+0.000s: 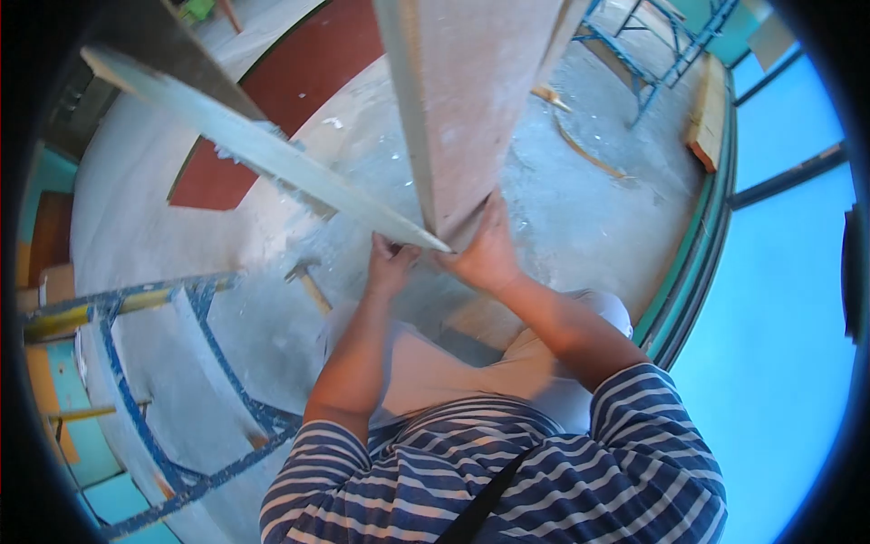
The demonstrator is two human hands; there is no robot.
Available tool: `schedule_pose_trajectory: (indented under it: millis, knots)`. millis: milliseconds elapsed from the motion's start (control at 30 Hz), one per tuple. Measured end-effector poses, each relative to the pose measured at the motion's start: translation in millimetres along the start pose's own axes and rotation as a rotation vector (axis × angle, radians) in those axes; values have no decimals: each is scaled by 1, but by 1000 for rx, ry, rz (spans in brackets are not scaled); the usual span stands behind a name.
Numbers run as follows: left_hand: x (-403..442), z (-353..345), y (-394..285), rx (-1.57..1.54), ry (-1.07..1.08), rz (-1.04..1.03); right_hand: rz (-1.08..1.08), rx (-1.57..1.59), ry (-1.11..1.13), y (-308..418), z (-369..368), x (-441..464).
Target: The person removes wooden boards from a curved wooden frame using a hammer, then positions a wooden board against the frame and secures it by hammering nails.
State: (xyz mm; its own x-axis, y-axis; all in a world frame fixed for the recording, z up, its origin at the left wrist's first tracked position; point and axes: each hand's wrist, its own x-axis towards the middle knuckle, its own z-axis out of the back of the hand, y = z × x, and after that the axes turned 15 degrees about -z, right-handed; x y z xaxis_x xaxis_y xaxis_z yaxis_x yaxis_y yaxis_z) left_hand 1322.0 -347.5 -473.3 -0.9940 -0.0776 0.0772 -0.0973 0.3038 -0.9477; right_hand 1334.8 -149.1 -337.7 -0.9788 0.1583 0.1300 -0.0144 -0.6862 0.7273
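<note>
A wide, pale wooden board (476, 100) stands in front of me, its lower end at my hands. A long, light-coloured wooden strip (263, 159) slants from the upper left down to the board's lower corner. My left hand (391, 265) is closed at the strip's lower end, its fingers partly hidden beneath it. My right hand (488, 249) grips the lower edge of the board, with its thumb by the strip's tip. On the floor left of my knees lies a hammer (308, 283) with a wooden handle.
Blue metal scaffold frames stand at the left (231, 363) and upper right (648, 54). A reddish-brown panel (217, 177) lies behind the strip. A timber plank (710, 113) rests near the window frame (698, 263) on the right. Scraps litter the concrete floor (580, 199).
</note>
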Motion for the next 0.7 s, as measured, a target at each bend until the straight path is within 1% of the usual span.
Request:
schedule_pose_trajectory:
  millis: [67, 167, 200, 267, 300, 400, 467, 500, 567, 600, 667, 700]
  knots:
    - [2, 1, 0, 19, -8, 26, 6, -21, -46, 0, -4, -2]
    - [1, 10, -3, 86, 37, 80, 2, 66, 20, -5, -4, 0]
    - [4, 14, -4, 116, 62, 95, -40, 48, 81, -2, 4, 1]
    - [4, 16, -19, 65, 109, 155, -136, 21, 203, 11, 25, -2]
    - [3, 17, -24, 42, 128, 190, -143, 23, 257, 11, 33, 2]
    - [3, 25, -23, 44, 145, 169, -171, 58, 417, 9, 53, 17]
    - [2, 17, -42, 245, 245, 176, -208, 108, 499, 4, 66, 26]
    - [1, 13, -50, 345, 287, 179, -253, 51, 470, -1, 69, 32]
    - [0, 28, -44, 295, 199, 401, -348, -56, 429, -6, 75, 41]
    - [-2, 33, -46, 270, 153, 512, -382, -62, 510, -7, 84, 48]
    - [-16, 27, -69, 431, 206, 507, -447, -73, 665, -1, 113, 65]
    - [-21, 15, -88, 519, 164, 542, -402, 103, 758, 18, 134, 70]
